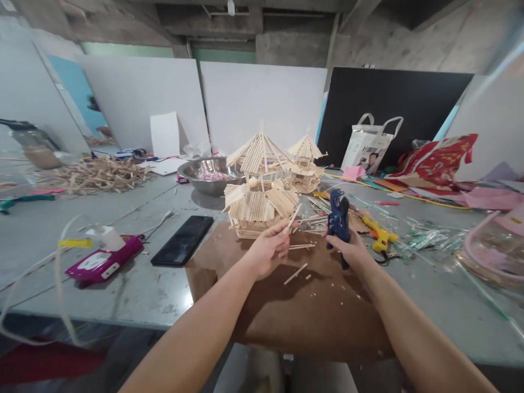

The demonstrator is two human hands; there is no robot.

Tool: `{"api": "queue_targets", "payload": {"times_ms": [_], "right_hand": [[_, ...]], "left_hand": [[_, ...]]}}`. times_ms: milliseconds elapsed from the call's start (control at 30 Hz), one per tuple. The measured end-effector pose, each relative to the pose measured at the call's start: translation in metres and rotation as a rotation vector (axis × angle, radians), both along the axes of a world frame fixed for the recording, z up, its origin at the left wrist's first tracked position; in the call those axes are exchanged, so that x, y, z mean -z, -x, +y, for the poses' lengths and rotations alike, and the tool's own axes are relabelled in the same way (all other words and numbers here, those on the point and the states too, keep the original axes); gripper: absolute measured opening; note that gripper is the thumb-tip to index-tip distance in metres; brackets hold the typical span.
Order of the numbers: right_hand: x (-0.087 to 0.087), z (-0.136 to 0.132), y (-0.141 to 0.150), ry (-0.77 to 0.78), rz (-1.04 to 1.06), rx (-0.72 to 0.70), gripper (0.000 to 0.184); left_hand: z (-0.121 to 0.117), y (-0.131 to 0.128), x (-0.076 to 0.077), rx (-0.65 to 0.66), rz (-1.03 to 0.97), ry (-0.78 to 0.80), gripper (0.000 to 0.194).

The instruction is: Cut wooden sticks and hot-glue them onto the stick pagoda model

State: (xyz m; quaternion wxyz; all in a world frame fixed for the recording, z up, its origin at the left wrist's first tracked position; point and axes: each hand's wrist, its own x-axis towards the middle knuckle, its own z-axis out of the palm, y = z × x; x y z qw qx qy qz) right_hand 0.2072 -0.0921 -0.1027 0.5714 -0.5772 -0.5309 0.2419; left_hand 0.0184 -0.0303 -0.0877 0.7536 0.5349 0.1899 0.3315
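Note:
Pinched in the fingertips of my left hand (268, 251) is a thin wooden stick (294, 215), tilted upward. It is just in front of a pavilion model (251, 210) built from pale sticks, with a tiered, pointed roof. My right hand (352, 248) is closed around a dark blue and black hand tool (338, 218), held upright; its exact kind is unclear. Loose sticks (295, 274) and small cut bits lie on the brown board (303, 316) below my hands. Behind the model and to its right stands a second, smaller pavilion model (305, 164).
A yellow glue gun (380, 233) lies right of my right hand, near plastic scraps (429, 237). To the left are a black phone (182, 240), a purple power strip (105, 261) with cables, a metal bowl (192, 176) and a stick pile (98, 174). A white bag (366, 144) stands behind.

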Motion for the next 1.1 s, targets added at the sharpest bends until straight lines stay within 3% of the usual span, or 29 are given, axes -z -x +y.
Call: {"api": "queue_targets", "payload": {"times_ms": [100,233,467,667,1100], "right_hand": [[0.001,0.001,-0.014,-0.047,-0.41,0.012,0.02],[0.007,0.005,-0.016,-0.048,-0.652,-0.011,0.046],[0.012,0.006,-0.011,-0.006,-0.738,-0.126,0.059],[0.006,0.002,-0.006,-0.003,-0.79,-0.199,0.058],[0.008,0.003,-0.003,0.048,-0.855,-0.146,0.055]], "left_hand": [[0.002,0.007,-0.003,0.155,0.0,0.069,0.033],[0.002,0.009,-0.003,0.208,0.02,0.083,0.028],[0.004,0.008,0.002,0.307,0.131,0.032,0.021],[0.005,0.007,0.006,0.286,0.17,0.014,0.017],[0.004,0.005,0.006,0.23,0.176,0.01,0.023]]}}
